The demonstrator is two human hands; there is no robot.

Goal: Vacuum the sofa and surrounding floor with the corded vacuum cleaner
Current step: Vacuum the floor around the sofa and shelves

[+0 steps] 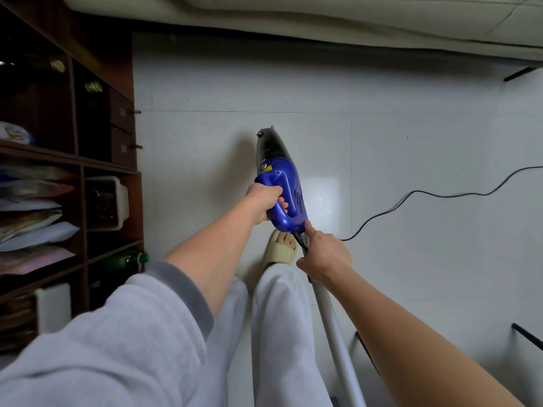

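Observation:
A blue vacuum cleaner (283,186) with a dark dust cup hangs over the white tiled floor (396,142), its nozzle end pointing away from me. My left hand (263,204) grips its blue loop handle. My right hand (323,258) holds the top of a white tube (335,333) just behind the vacuum's rear end, where the black cord (411,195) comes out. The cord trails across the floor to the right edge. The pale sofa (352,19) runs along the top of the view.
A dark wooden shelf unit (82,160) with folded cloth, boxes and a green bottle stands at the left. My legs in light trousers and a beige slipper (280,249) are below the vacuum. Dark thin legs of furniture (526,336) show at the right.

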